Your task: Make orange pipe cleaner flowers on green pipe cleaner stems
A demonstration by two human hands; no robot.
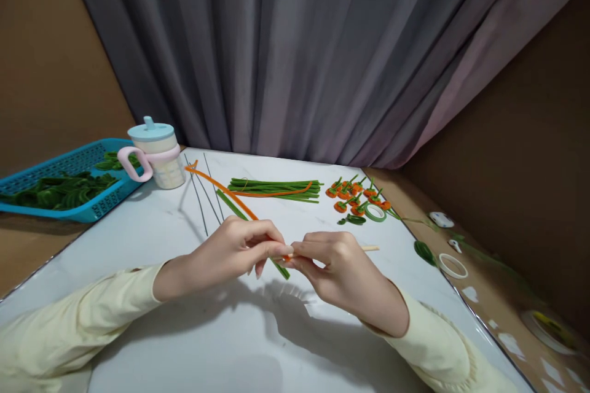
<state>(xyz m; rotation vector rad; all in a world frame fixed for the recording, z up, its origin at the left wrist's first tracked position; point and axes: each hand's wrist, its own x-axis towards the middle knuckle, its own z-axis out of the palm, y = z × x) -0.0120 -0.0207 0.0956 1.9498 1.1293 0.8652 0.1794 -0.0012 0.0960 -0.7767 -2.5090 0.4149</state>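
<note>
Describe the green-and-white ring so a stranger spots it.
On the white table, beyond the right hand, lie small orange-and-green pieces. The ring sits at their near right side, set apart by its round white inner band.

orange strip [237, 199]: partly behind left hand [242, 247] | pale stick [370, 248]: partly hidden | blue basket [108, 202]: cropped left

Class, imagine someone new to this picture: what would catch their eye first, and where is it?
Probably the left hand and right hand, fingertips together over the middle of the white table, with a fuzzy orange strip reaching up and left from behind the left hand. Then the cluster of small orange-and-green pieces at the table's far right, and the blue-lidded cup at its far left, beside the blue basket.
</note>
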